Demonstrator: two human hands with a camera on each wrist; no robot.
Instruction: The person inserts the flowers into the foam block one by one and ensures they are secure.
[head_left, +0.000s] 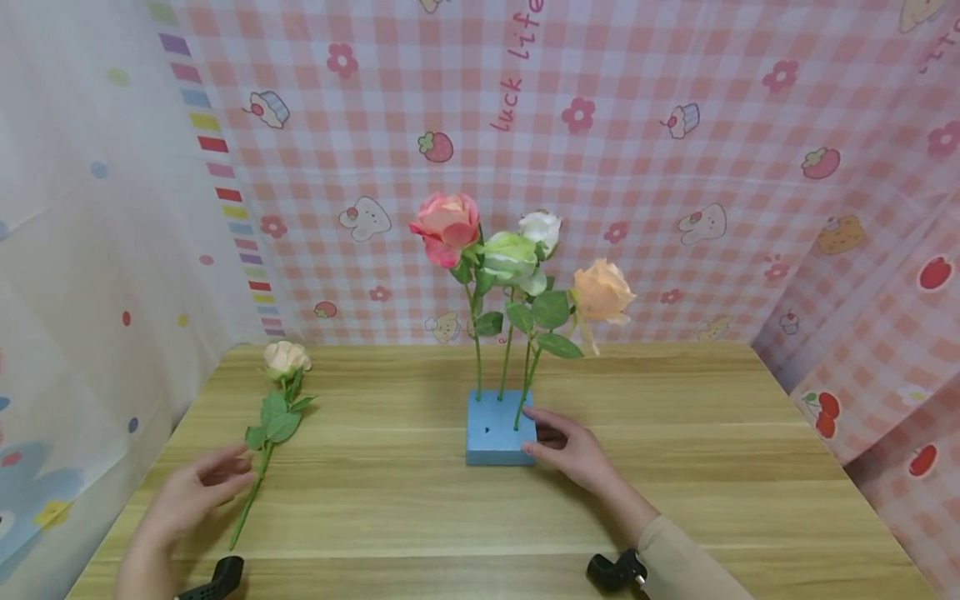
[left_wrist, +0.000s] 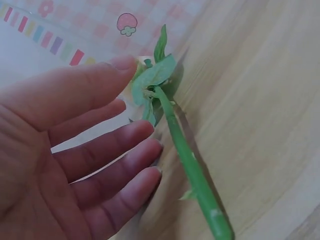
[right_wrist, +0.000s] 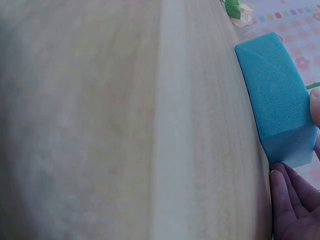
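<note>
A cream artificial rose (head_left: pixel 287 358) lies on the left of the table, its green stem (left_wrist: pixel 192 172) pointing toward the front. Beside that stem is my left hand (head_left: pixel 198 492), its fingers spread and loosely bent; the left wrist view shows a gap between hand (left_wrist: pixel 95 150) and stem. My right hand (head_left: pixel 573 450) holds the right side of a blue foam block (head_left: pixel 501 457), thumb near the front corner and forefinger farther back. Upright in the block stand a pink rose (head_left: pixel 447 227), a green rose (head_left: pixel 510 258), a white rose (head_left: pixel 542 229) and a leaning peach rose (head_left: pixel 602 292).
One small hole (head_left: pixel 487 430) shows in the block's top, front left. The wood-grain table (head_left: pixel 375 517) ends at a pink checked cloth (head_left: pixel 360 150) behind. A white patterned cloth (head_left: pixel 67 275) hangs at the left. Black wrist devices (head_left: pixel 615 572) sit by both wrists.
</note>
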